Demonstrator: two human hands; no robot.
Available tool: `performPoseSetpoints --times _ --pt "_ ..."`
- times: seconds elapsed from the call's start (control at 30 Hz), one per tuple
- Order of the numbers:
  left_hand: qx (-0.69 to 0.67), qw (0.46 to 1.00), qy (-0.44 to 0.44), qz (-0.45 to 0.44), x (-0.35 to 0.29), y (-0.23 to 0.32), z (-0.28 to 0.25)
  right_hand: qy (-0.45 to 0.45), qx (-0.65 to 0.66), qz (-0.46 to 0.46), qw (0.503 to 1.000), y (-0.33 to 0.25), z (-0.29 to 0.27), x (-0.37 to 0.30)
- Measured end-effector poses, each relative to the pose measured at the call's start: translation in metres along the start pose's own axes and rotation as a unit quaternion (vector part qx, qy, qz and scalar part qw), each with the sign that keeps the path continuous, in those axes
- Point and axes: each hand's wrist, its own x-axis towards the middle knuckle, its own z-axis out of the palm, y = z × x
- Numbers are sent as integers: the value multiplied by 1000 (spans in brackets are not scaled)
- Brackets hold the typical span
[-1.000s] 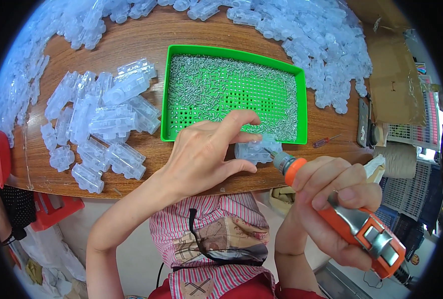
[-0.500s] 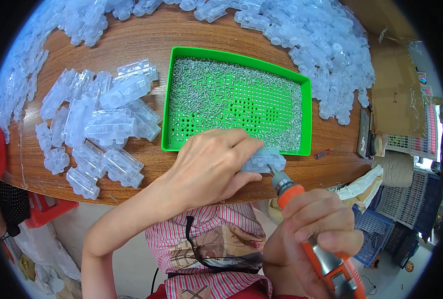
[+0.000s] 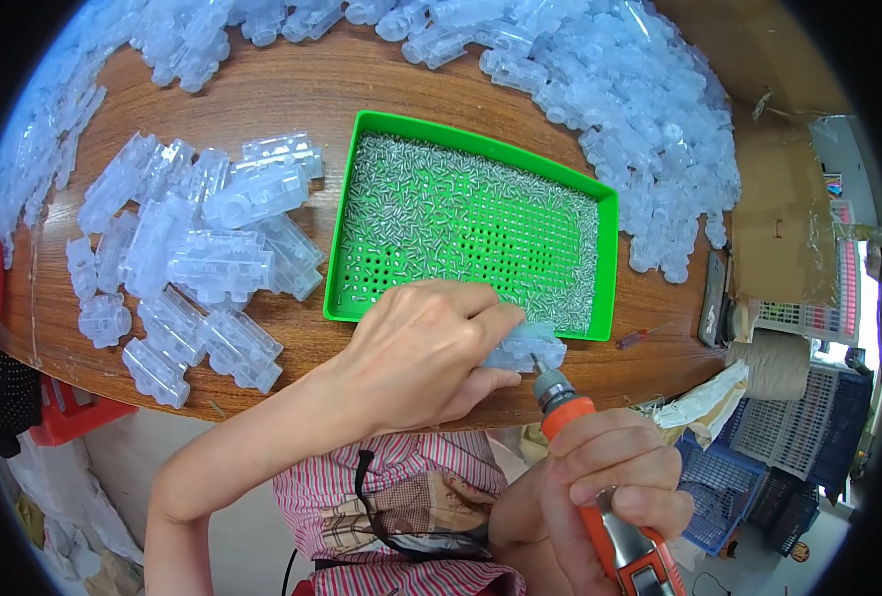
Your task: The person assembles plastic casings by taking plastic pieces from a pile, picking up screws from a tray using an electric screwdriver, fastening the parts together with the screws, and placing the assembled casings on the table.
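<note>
Closed around a translucent plastic housing [image 3: 528,348], my left hand [image 3: 426,348] pins it at the near edge of the green tray [image 3: 610,268]. My right hand [image 3: 620,472] grips an orange and grey electric screwdriver [image 3: 572,415], its fingers wrapped round the body. The screwdriver slants up and left, and its bit meets the near right part of the housing. Whether a screw sits under the bit is too small to tell. Many small silver screws [image 3: 391,199] lie in the tray, some standing in its rows of holes.
A loose group of similar plastic housings [image 3: 218,263] lies left of the tray. Larger heaps [image 3: 650,139] line the table's far side. A small hand screwdriver [image 3: 643,336] rests right of the tray, near a phone-like dark object [image 3: 711,303] and a cardboard box [image 3: 784,209].
The view has shifted slightly, so the tray and table sit lower in the picture. Both hands keep their grips, and the screwdriver bit stays at the housing.
</note>
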Motion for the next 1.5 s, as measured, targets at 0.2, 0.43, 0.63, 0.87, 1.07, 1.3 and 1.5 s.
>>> performPoseSetpoints --times 0.2,0.43,0.63,0.87,1.07,1.3,1.5 --pt "1 1000 -3 -1 1 5 1 146 103 178 968 -15 -14 28" --pt "38 985 91 140 -4 1 2 271 85 294 913 21 -45 68" --pt "-106 981 119 108 -20 22 -18 194 -87 283 935 61 -56 84" --pt "-180 972 149 32 -34 38 -36 137 -354 200 903 34 -38 78" --pt "-104 975 173 92 -43 39 -48 -110 -208 169 957 -20 -2 31" --pt "-77 977 175 91 -48 65 -63 -66 -118 154 979 -11 9 8" --pt "-1 989 130 65 -46 62 -58 -78 -160 234 956 -17 -3 2"
